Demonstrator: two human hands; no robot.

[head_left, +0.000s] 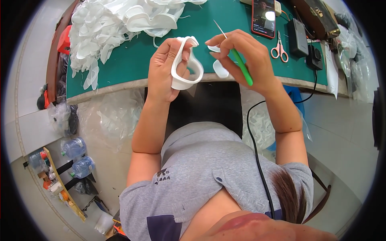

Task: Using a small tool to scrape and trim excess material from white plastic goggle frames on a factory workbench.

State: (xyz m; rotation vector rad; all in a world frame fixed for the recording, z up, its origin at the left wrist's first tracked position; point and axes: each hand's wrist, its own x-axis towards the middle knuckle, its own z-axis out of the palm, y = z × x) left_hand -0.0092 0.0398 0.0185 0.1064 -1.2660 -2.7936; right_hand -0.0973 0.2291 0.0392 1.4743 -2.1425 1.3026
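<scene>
Left hand [167, 66] clamps a white plastic loop [185, 66], fingers closed around its side, held above the near edge of the green table [132, 60]. Right hand [245, 56] pinches a green-handled pick [238, 58] (thin metal tip pointing up and away). Small white pieces [220, 69] lie just beside the loop. Pile of white parts [108, 24] far left; scissors [279, 49] and phone [263, 16] to the right.

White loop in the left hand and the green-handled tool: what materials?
White loop: looks like soft matte plastic or foam, since it bends in the left hand. Green-handled tool in the right hand: smooth green plastic handle, thin shiny tip, probably metal.
</scene>
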